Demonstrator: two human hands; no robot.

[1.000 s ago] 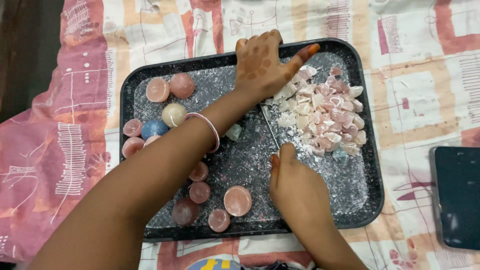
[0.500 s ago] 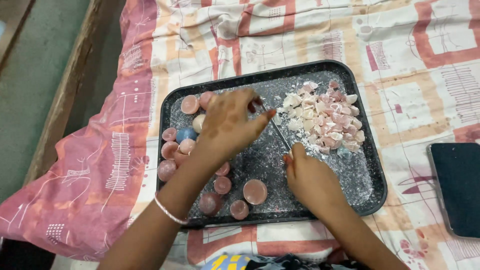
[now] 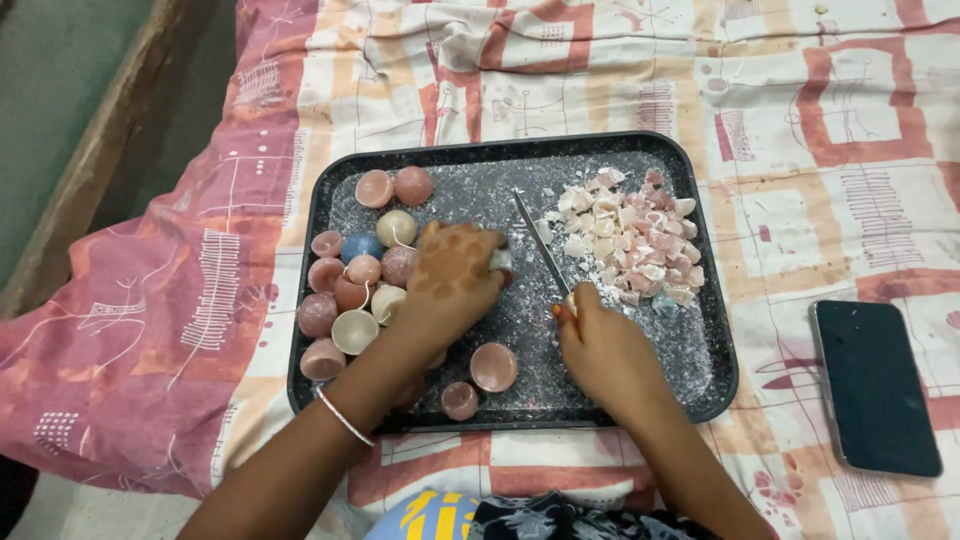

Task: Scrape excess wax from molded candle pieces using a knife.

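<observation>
While the right hand [image 3: 605,350] grips a thin metal knife [image 3: 541,243], a heap of chopped pink wax bits [image 3: 630,240] is done; many round wax candles [image 3: 350,290] wait whole, the left hand [image 3: 455,275] closing its fingers on a pale piece [image 3: 500,260].

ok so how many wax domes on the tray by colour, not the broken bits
pink or reddish domes: 10
cream domes: 3
blue dome: 1
total: 14 in view; the left hand may hide more
</observation>
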